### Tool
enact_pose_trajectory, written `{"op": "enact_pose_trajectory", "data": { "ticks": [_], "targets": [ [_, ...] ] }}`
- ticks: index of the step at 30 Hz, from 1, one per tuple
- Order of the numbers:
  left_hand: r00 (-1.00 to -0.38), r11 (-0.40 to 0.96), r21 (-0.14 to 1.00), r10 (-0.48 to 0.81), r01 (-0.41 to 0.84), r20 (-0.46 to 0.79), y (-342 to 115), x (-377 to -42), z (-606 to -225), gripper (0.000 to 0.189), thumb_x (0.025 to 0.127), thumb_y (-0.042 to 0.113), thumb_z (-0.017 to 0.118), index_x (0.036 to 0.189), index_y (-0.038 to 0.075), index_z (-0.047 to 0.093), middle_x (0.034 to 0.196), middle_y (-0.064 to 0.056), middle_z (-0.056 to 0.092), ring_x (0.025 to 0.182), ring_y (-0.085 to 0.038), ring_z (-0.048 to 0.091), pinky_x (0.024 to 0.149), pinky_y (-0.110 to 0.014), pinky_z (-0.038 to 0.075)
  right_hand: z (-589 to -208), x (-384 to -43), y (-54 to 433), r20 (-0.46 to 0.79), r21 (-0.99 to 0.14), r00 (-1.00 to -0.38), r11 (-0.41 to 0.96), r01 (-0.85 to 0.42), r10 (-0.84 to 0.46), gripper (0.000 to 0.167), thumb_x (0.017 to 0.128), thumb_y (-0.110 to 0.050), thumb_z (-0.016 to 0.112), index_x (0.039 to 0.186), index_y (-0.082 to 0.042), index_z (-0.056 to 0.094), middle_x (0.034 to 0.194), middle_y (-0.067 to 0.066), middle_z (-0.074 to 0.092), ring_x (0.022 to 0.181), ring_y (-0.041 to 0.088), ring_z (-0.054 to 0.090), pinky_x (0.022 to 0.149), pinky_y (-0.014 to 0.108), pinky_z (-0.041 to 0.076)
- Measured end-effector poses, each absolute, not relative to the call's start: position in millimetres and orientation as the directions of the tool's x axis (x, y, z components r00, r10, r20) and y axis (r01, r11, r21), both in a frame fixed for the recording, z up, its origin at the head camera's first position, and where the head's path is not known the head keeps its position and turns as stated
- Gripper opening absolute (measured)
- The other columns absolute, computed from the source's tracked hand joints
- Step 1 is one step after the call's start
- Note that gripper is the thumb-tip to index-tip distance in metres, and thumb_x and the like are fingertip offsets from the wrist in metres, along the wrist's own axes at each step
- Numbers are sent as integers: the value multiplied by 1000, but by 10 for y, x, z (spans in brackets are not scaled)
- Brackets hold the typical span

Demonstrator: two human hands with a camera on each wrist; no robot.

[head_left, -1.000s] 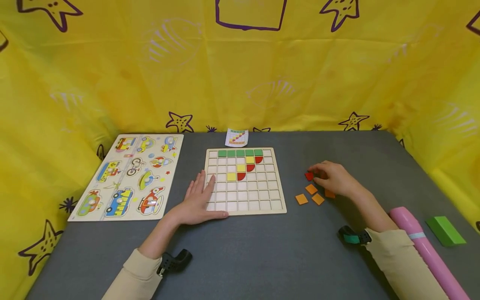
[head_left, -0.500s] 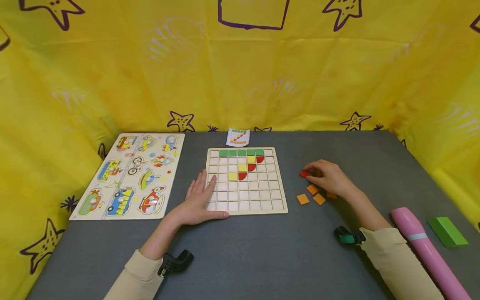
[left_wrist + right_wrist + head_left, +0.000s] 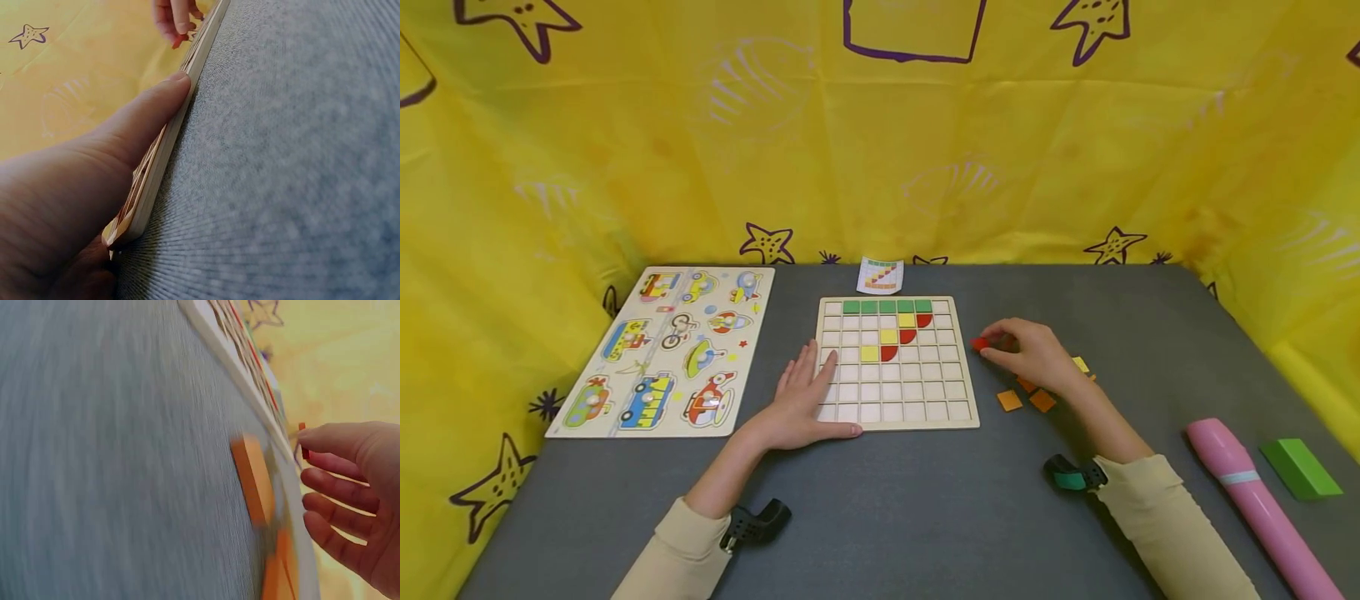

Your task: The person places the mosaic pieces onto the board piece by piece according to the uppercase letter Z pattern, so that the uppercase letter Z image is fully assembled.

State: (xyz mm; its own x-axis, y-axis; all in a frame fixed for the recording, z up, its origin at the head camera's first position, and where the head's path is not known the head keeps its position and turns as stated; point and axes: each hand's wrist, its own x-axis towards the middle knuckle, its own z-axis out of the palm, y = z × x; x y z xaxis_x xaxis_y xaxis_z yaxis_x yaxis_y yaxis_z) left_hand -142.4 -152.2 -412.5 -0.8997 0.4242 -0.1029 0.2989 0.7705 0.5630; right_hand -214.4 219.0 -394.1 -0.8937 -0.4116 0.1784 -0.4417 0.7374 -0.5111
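Observation:
My right hand (image 3: 1030,352) pinches a small red tile (image 3: 980,343) between thumb and fingertips, just off the right edge of a wooden grid board (image 3: 917,392). In the right wrist view the red tile (image 3: 304,440) shows edge-on at the thumb tip. Spread over the board's lower left corner, my left hand (image 3: 801,404) rests with straight fingers, its thumb along the near edge. The board carries a row of green squares (image 3: 887,307) and a diagonal of yellow squares (image 3: 889,336), each beside a red quarter-circle (image 3: 907,336). Several orange squares (image 3: 1010,401) lie below my right hand.
A yellow tile (image 3: 1080,364) is partly hidden behind my right wrist. Behind the board stands a small pattern card (image 3: 880,276). A vehicle puzzle board (image 3: 662,354) lies at left; a pink tube (image 3: 1247,483) and a green block (image 3: 1300,468) lie at right.
My right hand has lifted the red tile from beside the orange squares and carried it left toward the board, uncovering a yellow tile. My left hand stays in place on the board.

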Motion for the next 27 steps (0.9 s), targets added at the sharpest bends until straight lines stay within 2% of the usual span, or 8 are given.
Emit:
{"op": "enact_pose_trajectory", "data": {
  "ticks": [6,11,18,23,27],
  "targets": [
    [-900,770,562,424,301,-99,-1524,-1428,-4133,113,79,58,73,155,0,12,158,-25,-14,146,-38,-12,114,-56,-3,-3906,-2107,1859,147,-608,-876,656,-446,-460,25,88,-20,74,108,-6,71,92,2,67,79,17,58,68,33,47],
    [-901,774,558,421,298,-102,-1526,-1437,-4146,114,79,59,72,155,1,12,159,-24,-14,146,-37,-13,114,-56,-3,-3903,-2091,1563,144,-635,-838,600,-486,-527,24,86,-18,76,106,-7,71,86,-2,64,79,15,56,67,31,45],
    [-905,781,548,415,298,-99,-1520,-1431,-4133,113,79,59,72,155,0,12,159,-25,-13,146,-38,-12,114,-56,-2,-3895,-2080,1133,163,-589,-750,546,-595,-642,24,84,-16,78,105,-7,71,86,-2,64,79,15,58,70,29,49],
    [-906,782,548,413,297,-98,-1518,-1427,-4127,114,79,60,72,155,1,12,159,-25,-13,146,-38,-11,114,-56,-2,-3900,-2086,935,185,-547,-686,506,-667,-704,21,84,-13,77,104,-7,71,85,-1,63,75,15,55,69,27,46],
    [-906,783,549,411,292,-104,-1519,-1427,-4137,114,79,61,72,156,1,11,159,-24,-14,146,-38,-12,114,-56,-2,-3915,-2094,857,176,-521,-651,491,-698,-738,20,87,-11,74,107,-7,72,90,0,63,77,13,52,69,26,44]
  ]
}}
